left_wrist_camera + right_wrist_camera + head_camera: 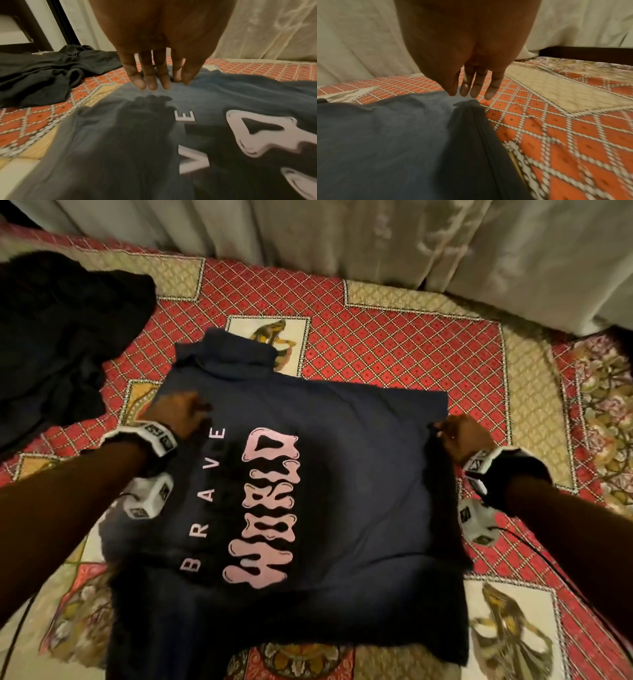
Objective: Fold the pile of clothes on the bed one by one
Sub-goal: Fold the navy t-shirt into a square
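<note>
While the dark navy cotton T-shirt with pink "BRAVE WRLD" lettering (308, 474) lies spread print-up across the middle of the red-and-cream patterned bedspread (394, 337), both hands work at its far part. The left hand (181, 412) rests on the cloth near the far left shoulder; in the left wrist view its fingers (150, 75) are extended, tips touching the fabric, with the thumb and forefinger close together as if nipping a small fold (whether cloth is truly caught between them cannot be told). The right hand (466, 436) meets the shirt's right edge; in the right wrist view its fingers (476, 86) hang straight, the thumb tip on the hem and the others just past it, over the bedspread, gripping nothing visible. One sleeve (226, 350) lies out toward the far side. A heap of unfolded black garments (61, 337) waits at far left.

Handling, as a judgement: the shirt is light, limp and wrinkle-prone, offering no stiffness; it should be pinched at shoulder seam and side hem, both layers together, and carried over taut so the fold lands flat.
</note>
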